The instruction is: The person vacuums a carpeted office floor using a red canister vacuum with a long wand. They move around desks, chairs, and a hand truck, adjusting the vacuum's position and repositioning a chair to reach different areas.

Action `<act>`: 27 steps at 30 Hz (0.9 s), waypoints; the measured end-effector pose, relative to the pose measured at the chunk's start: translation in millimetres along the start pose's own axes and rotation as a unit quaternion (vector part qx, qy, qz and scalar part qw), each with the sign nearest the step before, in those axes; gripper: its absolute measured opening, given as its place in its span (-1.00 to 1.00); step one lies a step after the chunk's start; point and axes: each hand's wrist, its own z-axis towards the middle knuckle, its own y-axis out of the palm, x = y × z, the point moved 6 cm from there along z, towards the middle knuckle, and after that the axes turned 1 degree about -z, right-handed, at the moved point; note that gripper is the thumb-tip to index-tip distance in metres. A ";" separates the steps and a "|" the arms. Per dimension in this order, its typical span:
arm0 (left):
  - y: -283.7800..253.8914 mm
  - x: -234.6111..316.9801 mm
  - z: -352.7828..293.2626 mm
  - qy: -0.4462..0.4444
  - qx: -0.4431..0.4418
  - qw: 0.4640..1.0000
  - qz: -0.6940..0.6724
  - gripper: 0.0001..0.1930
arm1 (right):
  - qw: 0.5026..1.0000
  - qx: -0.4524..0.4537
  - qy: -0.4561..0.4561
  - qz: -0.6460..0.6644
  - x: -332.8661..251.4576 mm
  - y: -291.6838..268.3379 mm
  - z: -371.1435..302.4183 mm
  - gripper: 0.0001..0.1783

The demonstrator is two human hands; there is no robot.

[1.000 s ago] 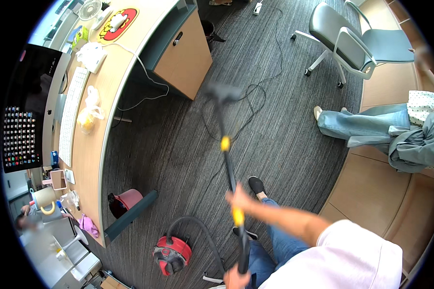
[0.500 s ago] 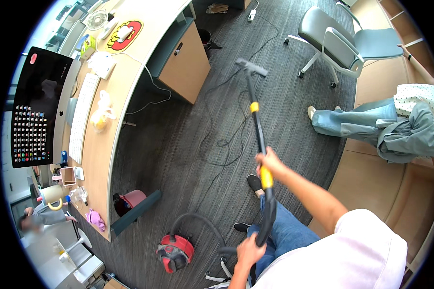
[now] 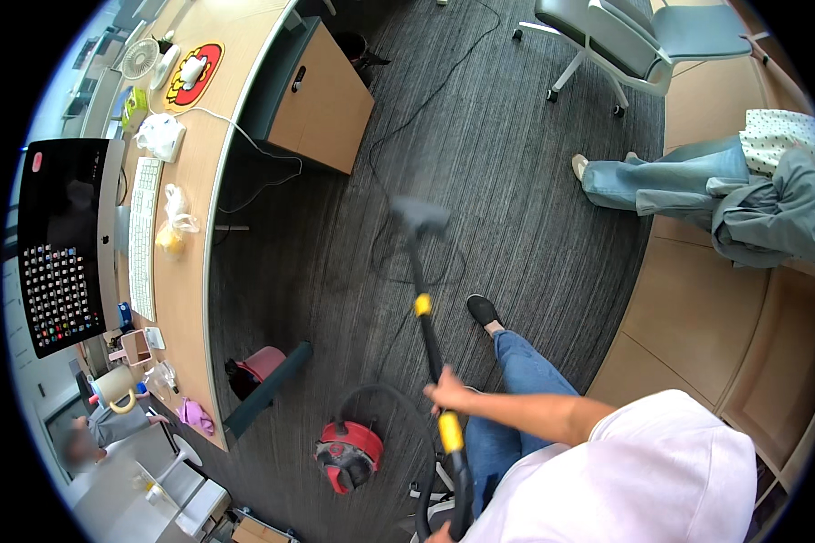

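My right hand (image 3: 447, 391) is closed around the black vacuum wand (image 3: 431, 342), between its two yellow bands. At the lower edge my left hand (image 3: 441, 534), mostly cut off, grips the wand's curved upper end. The grey floor head (image 3: 420, 215), slightly blurred, is on the dark striped carpet (image 3: 534, 253) beyond my feet. A black hose (image 3: 391, 389) arches over from the red canister vacuum (image 3: 349, 454), which sits to the left of my legs. The power cord (image 3: 426, 110) runs along the carpet, with loops lying around the floor head.
On the left a long desk (image 3: 210, 195) carries a monitor (image 3: 68, 244), keyboard and fan. A pink bin (image 3: 261, 364) stands by the desk leg (image 3: 270, 389). A drawer cabinet (image 3: 321, 104) is under the desk. Right are another person (image 3: 688, 185), an office chair (image 3: 607, 45) and tan cabinets (image 3: 697, 317).
The floor head has been drawn back toward me and to the left, over the cord loops. Both hands have moved back with the wand, the left one mostly leaving the picture.
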 end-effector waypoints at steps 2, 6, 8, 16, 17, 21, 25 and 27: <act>-5.9 -34.1 -35.0 -0.013 -0.007 1.000 -0.022 -0.52 | 0.995 -0.083 -0.037 0.050 2.1 32.0 -34.5 -0.39; 13.1 -76.1 -10.8 0.133 -0.023 0.988 -0.070 -0.57 | 0.993 -0.050 -0.027 0.102 13.0 30.5 -66.2 -0.20; 32.9 -86.3 36.3 0.376 -0.025 0.917 -0.129 -0.59 | 0.989 -0.021 -0.057 0.131 8.7 -5.0 -43.1 -0.09; -53.9 57.8 56.5 0.212 0.065 0.975 0.023 -0.55 | 0.980 0.189 -0.053 0.038 19.1 -53.5 52.6 -0.37; -44.0 9.1 46.6 0.185 0.055 0.979 0.058 -0.50 | 0.989 0.135 -0.025 0.061 64.6 -6.4 52.4 -0.26; -40.7 -219.6 -50.4 0.080 0.064 0.995 0.007 -0.54 | 0.999 0.052 -0.002 0.016 172.4 223.9 -5.7 -0.23; -88.6 -289.5 -92.6 0.180 0.111 0.968 0.137 -0.43 | 0.996 -0.031 -0.023 0.081 162.5 299.3 -57.4 -0.27; -87.1 -296.2 -87.5 0.198 0.094 0.961 0.168 -0.42 | 0.994 -0.011 -0.041 0.101 171.1 287.8 -75.9 -0.28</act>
